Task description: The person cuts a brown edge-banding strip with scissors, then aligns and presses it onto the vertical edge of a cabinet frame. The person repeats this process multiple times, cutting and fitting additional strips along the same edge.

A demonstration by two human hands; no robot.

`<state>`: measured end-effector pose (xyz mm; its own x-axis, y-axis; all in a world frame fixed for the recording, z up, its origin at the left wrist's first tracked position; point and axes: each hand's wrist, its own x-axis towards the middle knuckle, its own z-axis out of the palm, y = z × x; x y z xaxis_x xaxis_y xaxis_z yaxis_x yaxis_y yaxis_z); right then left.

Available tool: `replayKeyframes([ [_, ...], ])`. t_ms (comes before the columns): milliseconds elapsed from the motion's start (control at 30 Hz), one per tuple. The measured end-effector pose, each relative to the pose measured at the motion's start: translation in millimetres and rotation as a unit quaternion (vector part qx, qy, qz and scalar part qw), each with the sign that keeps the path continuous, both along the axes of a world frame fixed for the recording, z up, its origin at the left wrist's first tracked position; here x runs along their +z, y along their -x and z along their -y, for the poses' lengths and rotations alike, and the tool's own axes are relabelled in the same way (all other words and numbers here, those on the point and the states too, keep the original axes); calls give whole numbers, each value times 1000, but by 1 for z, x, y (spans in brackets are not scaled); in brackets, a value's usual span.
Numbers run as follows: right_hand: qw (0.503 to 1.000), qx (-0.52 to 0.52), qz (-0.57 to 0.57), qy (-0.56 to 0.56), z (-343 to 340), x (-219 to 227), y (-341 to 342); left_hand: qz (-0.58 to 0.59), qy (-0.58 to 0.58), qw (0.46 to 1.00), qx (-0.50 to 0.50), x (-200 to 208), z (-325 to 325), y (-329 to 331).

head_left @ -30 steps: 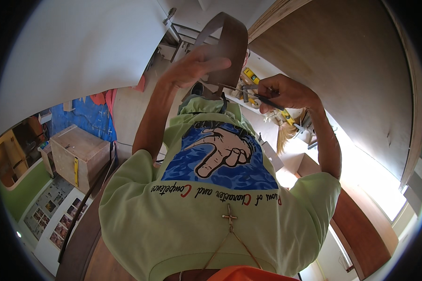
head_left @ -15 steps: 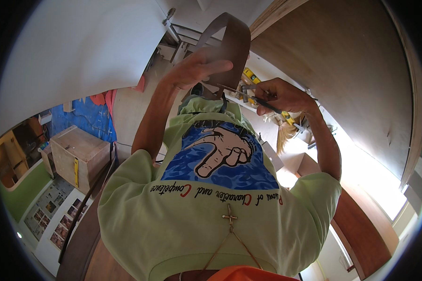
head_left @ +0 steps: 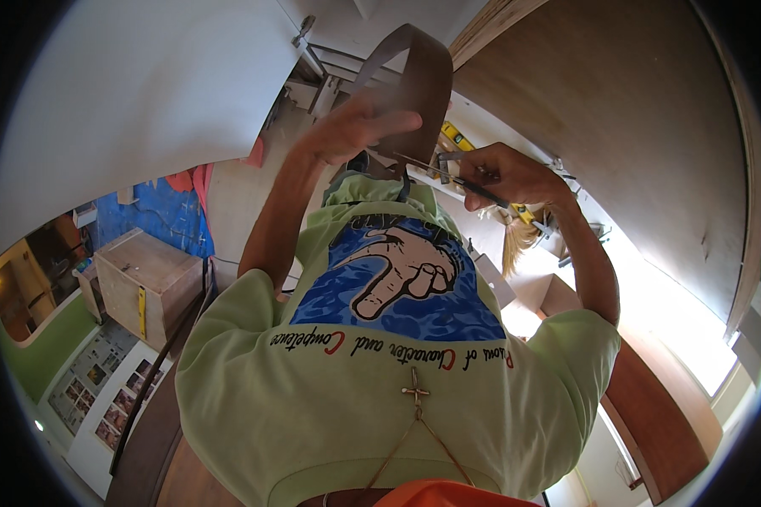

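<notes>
My left hand (head_left: 355, 127) is closed on a wide, thin, flexible brown strip (head_left: 429, 84). The strip curves up and over in a loop above that hand, and its lower end hangs between my two hands. To the right, my right hand (head_left: 511, 173) grips scissors (head_left: 473, 188) with a dark handle. Their thin metal blades point left and reach the lower end of the strip. Whether the blades touch it is hard to make out. Both hands are raised in front of my light green shirt (head_left: 380, 422).
A large white panel (head_left: 144, 93) fills the upper left, and a brown wooden panel (head_left: 617, 127) the upper right. A wooden box (head_left: 148, 279) stands at left near a blue sheet (head_left: 148, 215). Yellow spirit levels (head_left: 457, 135) and a broom (head_left: 518, 245) lie beyond my right hand.
Almost nothing differs. My right hand and the scissors have shifted very slightly, while my left hand keeps the strip in the same place.
</notes>
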<state>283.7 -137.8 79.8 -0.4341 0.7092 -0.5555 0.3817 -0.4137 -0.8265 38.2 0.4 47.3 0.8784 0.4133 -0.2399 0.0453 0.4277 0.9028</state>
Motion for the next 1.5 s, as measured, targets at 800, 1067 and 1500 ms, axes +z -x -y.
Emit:
replayKeyframes([
  [800, 1000, -8, -20, 1, 6, -6, 1, -15, 5, 1000, -8, -2, 3, -2],
  [1067, 1000, -15, -14, 13, 8, -7, 3, -20, -26, 999, -13, -4, 7, -1],
  [1500, 999, -3, -28, -20, 9, -8, 7, -19, -34, 999, -31, -2, 8, -1],
])
